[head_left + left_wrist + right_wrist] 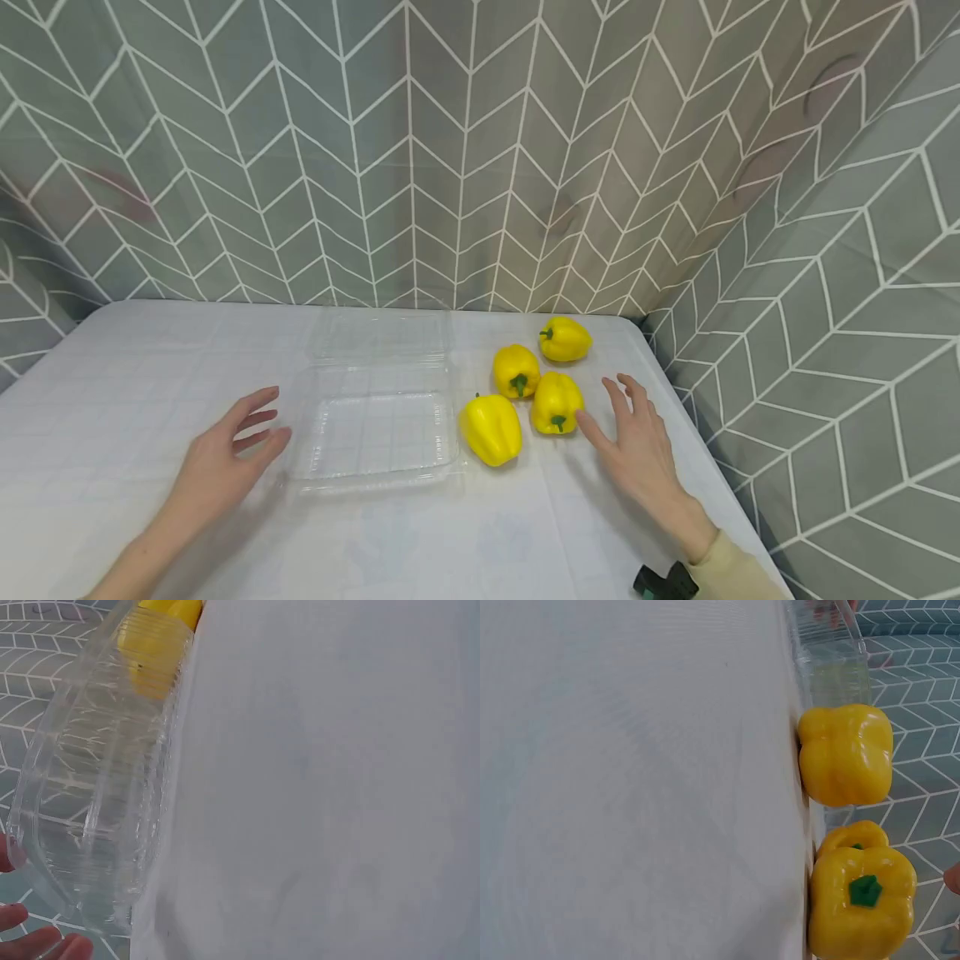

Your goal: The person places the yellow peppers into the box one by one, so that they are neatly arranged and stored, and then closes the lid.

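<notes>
A clear plastic clamshell box (375, 482) lies on the table with its lid (382, 335) folded back toward the curtain. Left of the box, my left hand (213, 471) hovers with fingers loosely bent and nothing in them; the left wrist view shows its fingertips beside the box wall (97, 802). Several yellow bell peppers with green stems are grouped right of the box. The nearest pepper (491, 431) sits by the box's right side. My right hand (643, 454) holds nothing, its thumb close to another pepper (557, 400). That pepper's green stem (865, 891) faces the right wrist camera.
Two more peppers lie farther back, one (514, 368) behind the front pair and one (567, 340) near the table's far right corner. A white cloth (420, 542) covers the table. Grey patterned curtains (435, 167) hang behind and to the right.
</notes>
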The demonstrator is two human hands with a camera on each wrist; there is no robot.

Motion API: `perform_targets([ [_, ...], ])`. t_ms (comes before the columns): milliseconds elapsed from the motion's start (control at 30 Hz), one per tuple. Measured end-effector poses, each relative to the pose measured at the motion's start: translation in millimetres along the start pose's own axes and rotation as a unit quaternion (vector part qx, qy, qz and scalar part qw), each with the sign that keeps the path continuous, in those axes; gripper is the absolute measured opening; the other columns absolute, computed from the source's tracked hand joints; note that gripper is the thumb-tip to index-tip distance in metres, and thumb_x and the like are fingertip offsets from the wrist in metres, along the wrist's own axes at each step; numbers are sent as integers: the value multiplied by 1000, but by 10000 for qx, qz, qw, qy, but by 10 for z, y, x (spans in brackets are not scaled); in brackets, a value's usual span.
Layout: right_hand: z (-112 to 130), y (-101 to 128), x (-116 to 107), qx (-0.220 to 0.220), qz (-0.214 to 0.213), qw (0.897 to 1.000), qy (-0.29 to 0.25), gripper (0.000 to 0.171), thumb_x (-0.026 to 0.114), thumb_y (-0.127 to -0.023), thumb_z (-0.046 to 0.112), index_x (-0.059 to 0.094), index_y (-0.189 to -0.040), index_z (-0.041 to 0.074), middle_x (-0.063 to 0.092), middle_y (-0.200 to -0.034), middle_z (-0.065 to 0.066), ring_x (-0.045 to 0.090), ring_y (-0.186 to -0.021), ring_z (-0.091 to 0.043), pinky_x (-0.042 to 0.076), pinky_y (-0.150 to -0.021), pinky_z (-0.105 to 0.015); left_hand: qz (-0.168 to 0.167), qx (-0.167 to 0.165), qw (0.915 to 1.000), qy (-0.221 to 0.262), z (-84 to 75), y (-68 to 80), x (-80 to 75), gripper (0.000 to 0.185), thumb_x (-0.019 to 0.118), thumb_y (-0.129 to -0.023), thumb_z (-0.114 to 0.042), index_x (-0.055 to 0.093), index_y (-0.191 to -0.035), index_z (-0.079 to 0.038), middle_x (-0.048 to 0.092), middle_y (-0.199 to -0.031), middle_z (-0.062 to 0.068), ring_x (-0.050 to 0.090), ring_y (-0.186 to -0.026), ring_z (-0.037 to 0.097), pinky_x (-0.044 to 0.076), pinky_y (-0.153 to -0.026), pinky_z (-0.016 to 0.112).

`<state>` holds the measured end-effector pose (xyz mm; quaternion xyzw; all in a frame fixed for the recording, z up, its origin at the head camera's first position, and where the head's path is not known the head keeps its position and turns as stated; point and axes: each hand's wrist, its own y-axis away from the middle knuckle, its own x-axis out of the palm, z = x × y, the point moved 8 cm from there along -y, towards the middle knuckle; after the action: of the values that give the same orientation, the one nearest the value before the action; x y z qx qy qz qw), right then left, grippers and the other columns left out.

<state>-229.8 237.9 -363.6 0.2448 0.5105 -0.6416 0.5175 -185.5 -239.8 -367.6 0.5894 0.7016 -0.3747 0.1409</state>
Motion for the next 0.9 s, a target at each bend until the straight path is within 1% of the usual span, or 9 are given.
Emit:
perform_targets([
  [67, 8, -1, 25, 43, -30, 9999, -124, 68, 55, -89, 52, 43, -138, 6, 34, -142, -15, 43, -117, -38, 37, -87, -57, -34, -4, 9998, 199, -2, 10, 8, 54, 67, -88, -20, 46, -137, -15, 53, -132, 13, 50, -99, -17, 42, -80, 2],
  [100, 12, 0, 40, 61, -43, 9998, -191, 67, 55, -90, 51, 43, -138, 6, 35, -141, -14, 43, -117, -37, 38, -88, -57, -36, -23, 9997, 261, -3, 15, 12, 54, 67, -88, -20, 46, -137, -16, 53, -132, 12, 51, -98, -18, 43, -80, 2],
  [167, 24, 0, 62, 81, -99, 9993, -361, 65, 56, -89, 50, 44, -137, 7, 37, -140, -13, 43, -119, -36, 40, -88, -56, -19, -80, 9993, 362, 1, 29, 22, 53, 66, -88, -19, 46, -138, -19, 54, -131, 10, 54, -97, -16, 44, -81, 4],
  [267, 53, -3, 96, 35, -180, 9980, -601, 61, 58, -89, 46, 46, -135, 8, 40, -137, -11, 43, -120, -32, 42, -91, -54, 15, -141, 9989, 451, 9, 45, 48, 53, 66, -89, -18, 47, -138, -20, 56, -129, 13, 58, -95, -11, 46, -81, 6],
  [400, 99, -21, 141, -56, -273, 9956, -892, 56, 61, -89, 41, 48, -133, 7, 42, -133, -10, 44, -119, -30, 41, -93, -50, 21, -159, 9983, 554, 26, 53, 87, 52, 65, -89, -16, 47, -138, -16, 57, -125, 20, 57, -94, -12, 46, -80, 7],
  [500, 115, -39, 164, -2, -373, 9936, -1065, 53, 62, -89, 40, 50, -130, 7, 43, -130, -9, 45, -117, -28, 40, -94, -48, 1, -187, 9978, 631, 34, 51, 102, 51, 65, -89, -14, 48, -137, -13, 58, -125, 21, 56, -97, -13, 46, -79, 6],
  [633, 112, -51, 196, 131, -510, 9909, -1242, 49, 63, -89, 37, 53, -126, 8, 44, -127, -7, 48, -111, -28, 42, -90, -43, -14, -268, 9967, 760, 35, 53, 120, 50, 64, -90, -12, 48, -137, -10, 57, -125, 22, 55, -100, -13, 46, -79, 5],
  [733, 121, -54, 224, 209, -539, 9884, -1407, 49, 66, -87, 35, 53, -126, 7, 44, -127, -6, 49, -107, -29, 42, -87, -40, -24, -321, 9963, 800, 41, 56, 127, 51, 64, -89, -10, 47, -138, -10, 57, -125, 23, 54, -100, -14, 46, -78, 5],
  [900, 141, -56, 304, 366, -430, 9876, -1462, 56, 67, -85, 40, 52, -127, 6, 43, -127, -7, 47, -108, -27, 42, -88, -39, 13, -431, 9955, 845, 71, 60, 134, 52, 64, -90, -12, 47, -139, -12, 56, -127, 23, 53, -103, -14, 46, -78, 4],
])
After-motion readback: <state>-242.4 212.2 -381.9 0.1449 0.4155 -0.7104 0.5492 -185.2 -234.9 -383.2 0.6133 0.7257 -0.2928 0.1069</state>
